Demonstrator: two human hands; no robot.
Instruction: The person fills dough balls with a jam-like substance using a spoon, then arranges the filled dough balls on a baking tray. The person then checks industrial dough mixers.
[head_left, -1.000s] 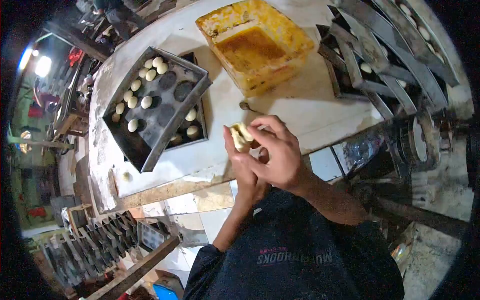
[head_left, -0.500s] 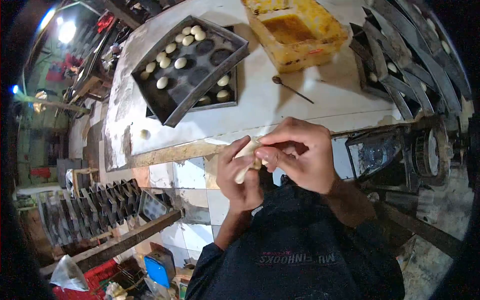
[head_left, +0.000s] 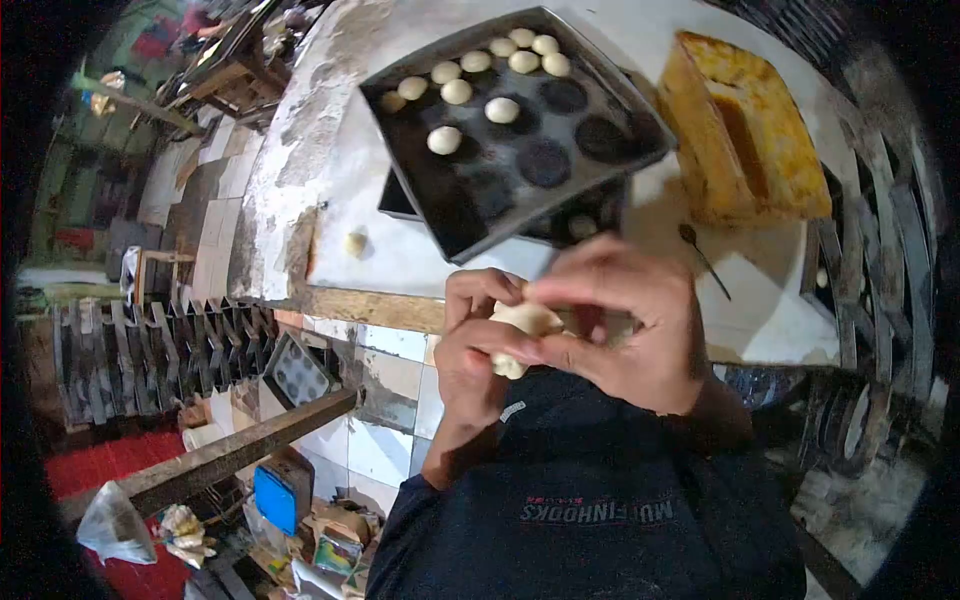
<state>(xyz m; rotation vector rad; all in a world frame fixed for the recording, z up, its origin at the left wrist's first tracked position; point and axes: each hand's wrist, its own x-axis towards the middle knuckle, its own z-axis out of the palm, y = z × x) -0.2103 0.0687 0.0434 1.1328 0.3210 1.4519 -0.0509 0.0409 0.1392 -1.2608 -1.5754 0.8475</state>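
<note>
At the white table, left hand and right hand pinch dough.

Blurred right grip, part-hidden dough

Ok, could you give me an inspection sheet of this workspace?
Surface: worn white tabletop.
Job's things: irregular pale dough piece; black rectangular metal tray bearing round pale dough balls.
Clutter: yellow-stained rectangular container; slender dark long-handled utensil.
Hands: left hand holds the dough piece; right hand, partly blurred, at its edge, grip unclear.
Cables: nothing seen.
Surroundings: stacked grey metal trays; brown wooden beam; pale floor tiles.
</note>
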